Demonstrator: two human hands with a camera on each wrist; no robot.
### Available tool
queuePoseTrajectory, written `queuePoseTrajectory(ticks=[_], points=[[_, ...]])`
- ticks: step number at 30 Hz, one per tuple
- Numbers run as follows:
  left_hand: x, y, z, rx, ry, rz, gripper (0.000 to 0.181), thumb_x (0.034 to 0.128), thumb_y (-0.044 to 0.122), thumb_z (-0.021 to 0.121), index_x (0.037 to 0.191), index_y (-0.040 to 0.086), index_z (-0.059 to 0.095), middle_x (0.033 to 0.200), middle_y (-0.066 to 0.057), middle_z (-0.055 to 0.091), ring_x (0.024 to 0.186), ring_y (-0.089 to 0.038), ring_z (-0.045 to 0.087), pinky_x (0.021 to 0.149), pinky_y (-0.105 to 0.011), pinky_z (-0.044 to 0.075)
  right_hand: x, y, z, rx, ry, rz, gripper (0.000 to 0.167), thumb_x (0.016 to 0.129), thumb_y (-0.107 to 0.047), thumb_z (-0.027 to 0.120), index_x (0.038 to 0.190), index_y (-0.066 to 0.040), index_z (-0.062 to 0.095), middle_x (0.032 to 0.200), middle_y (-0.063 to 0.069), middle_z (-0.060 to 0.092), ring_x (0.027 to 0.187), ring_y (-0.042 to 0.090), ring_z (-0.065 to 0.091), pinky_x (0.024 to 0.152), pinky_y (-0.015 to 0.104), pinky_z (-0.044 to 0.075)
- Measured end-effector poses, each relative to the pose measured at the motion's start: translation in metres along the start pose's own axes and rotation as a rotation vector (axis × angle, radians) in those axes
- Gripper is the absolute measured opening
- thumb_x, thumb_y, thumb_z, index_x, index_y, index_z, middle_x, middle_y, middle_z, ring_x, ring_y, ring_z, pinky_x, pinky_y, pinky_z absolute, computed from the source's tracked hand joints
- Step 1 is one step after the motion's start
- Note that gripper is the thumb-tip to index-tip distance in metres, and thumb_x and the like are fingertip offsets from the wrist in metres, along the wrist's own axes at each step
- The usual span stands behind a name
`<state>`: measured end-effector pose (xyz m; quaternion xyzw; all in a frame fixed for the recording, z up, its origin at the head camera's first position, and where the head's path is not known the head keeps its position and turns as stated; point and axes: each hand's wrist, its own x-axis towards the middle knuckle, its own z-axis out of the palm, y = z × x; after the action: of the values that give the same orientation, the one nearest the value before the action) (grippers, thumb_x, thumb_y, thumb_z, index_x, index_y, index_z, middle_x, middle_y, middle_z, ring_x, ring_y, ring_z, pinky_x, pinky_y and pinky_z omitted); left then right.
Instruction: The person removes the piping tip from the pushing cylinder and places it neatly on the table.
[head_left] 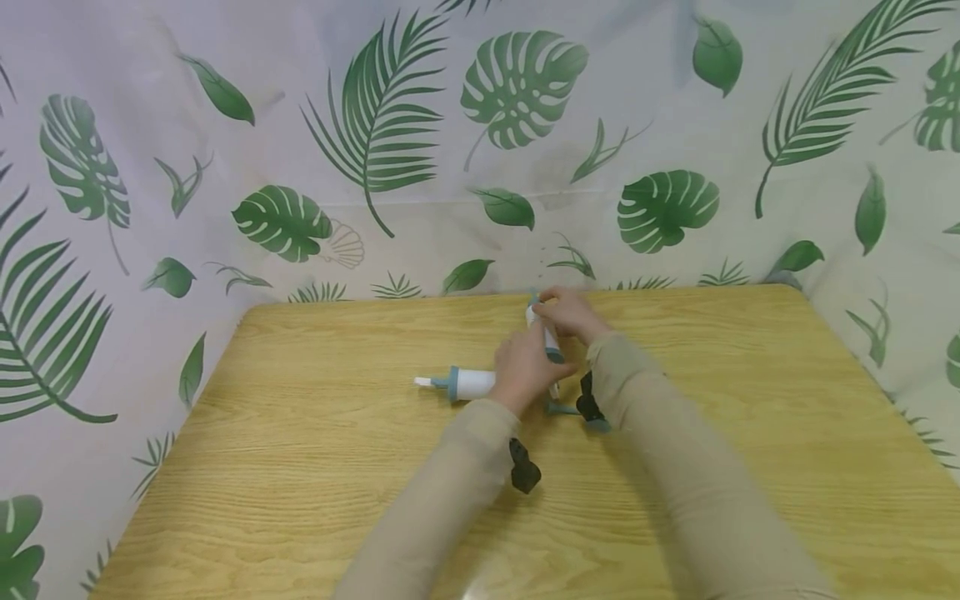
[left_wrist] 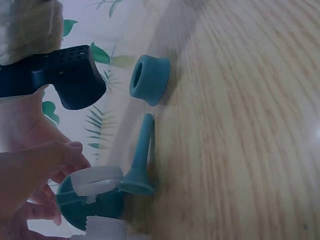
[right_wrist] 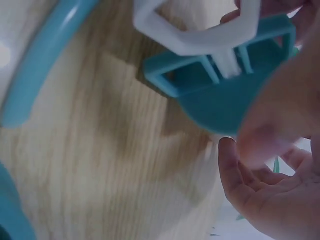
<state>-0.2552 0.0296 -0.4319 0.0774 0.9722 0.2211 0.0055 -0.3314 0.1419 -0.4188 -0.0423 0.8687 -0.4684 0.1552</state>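
Note:
A white-barrelled, syringe-like tube (head_left: 551,340) with teal ends is between both hands near the table's far edge. My left hand (head_left: 521,362) grips its barrel from the near left side. The right hand (head_left: 572,315) pinches the far end, by a small teal tip. At the near end, the right wrist view shows a teal flange (right_wrist: 215,105) with a white angular ring handle (right_wrist: 200,40). Fingers hide much of the barrel. A second such tube (head_left: 474,384) lies left of the hands, its teal-and-white tip pointing left.
On the wooden table (head_left: 315,483), a slim teal nozzle (left_wrist: 141,160) with a flared base and a thick teal ring (left_wrist: 152,80) lie near the hands. A white threaded part (left_wrist: 105,227) shows low in the left wrist view. Leaf-patterned cloth (head_left: 420,200) stands behind the table.

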Motion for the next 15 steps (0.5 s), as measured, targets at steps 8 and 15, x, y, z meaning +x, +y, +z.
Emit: queuePoseTrajectory(ticks=[8, 15], points=[[0.0026, -0.0039, 0.0053, 0.011, 0.028, 0.025, 0.045, 0.0816, 0.037, 0.074, 0.114, 0.01, 0.057, 0.096, -0.008, 0.066, 0.087, -0.024, 0.062, 0.075, -0.038, 0.05, 0.0017, 0.0065, 0.0028, -0.003, 0.029, 0.001, 0.047, 0.097, -0.017, 0.05, 0.137, 0.006, 0.04, 0.131, 0.026, 0.047, 0.108, 0.034, 0.053, 0.088, 0.04, 0.048], [0.0037, -0.0041, 0.0041, -0.053, 0.049, 0.038, 0.04, 0.0848, 0.029, 0.071, 0.116, 0.008, 0.057, 0.096, -0.008, 0.065, 0.083, -0.023, 0.062, 0.067, -0.035, 0.051, 0.0025, 0.0048, -0.0024, 0.026, 0.032, 0.008, 0.044, 0.098, -0.018, 0.051, 0.135, 0.004, 0.041, 0.133, 0.028, 0.046, 0.115, 0.038, 0.051, 0.091, 0.043, 0.048]])
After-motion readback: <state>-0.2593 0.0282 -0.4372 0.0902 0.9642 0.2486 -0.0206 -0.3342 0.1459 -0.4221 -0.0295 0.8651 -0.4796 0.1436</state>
